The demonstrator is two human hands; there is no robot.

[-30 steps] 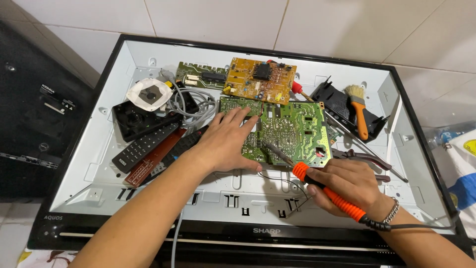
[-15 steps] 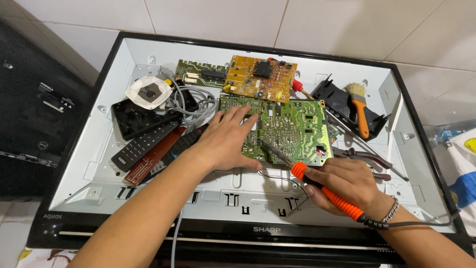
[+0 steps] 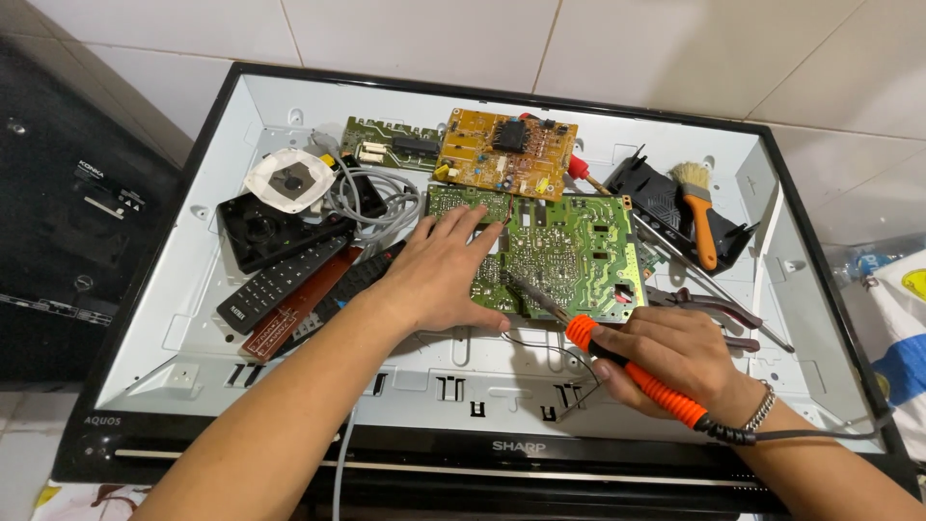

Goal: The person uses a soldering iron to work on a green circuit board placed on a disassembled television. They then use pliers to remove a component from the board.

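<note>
This looks like an informal electronics repair spot set up on a tiled floor, not a fitted workshop. A flat white metal television back panel (image 3: 222, 318) lies open on pale square floor tiles (image 3: 405, 39). On that panel sit a green circuit board (image 3: 579, 251), black remote controls (image 3: 280, 285) and an orange-handled brush (image 3: 696, 212).

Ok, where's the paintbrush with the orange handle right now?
In the head view the paintbrush lies upper right inside the white panel, resting on a black plastic part, just right of the green circuit board and above the pliers.
</note>
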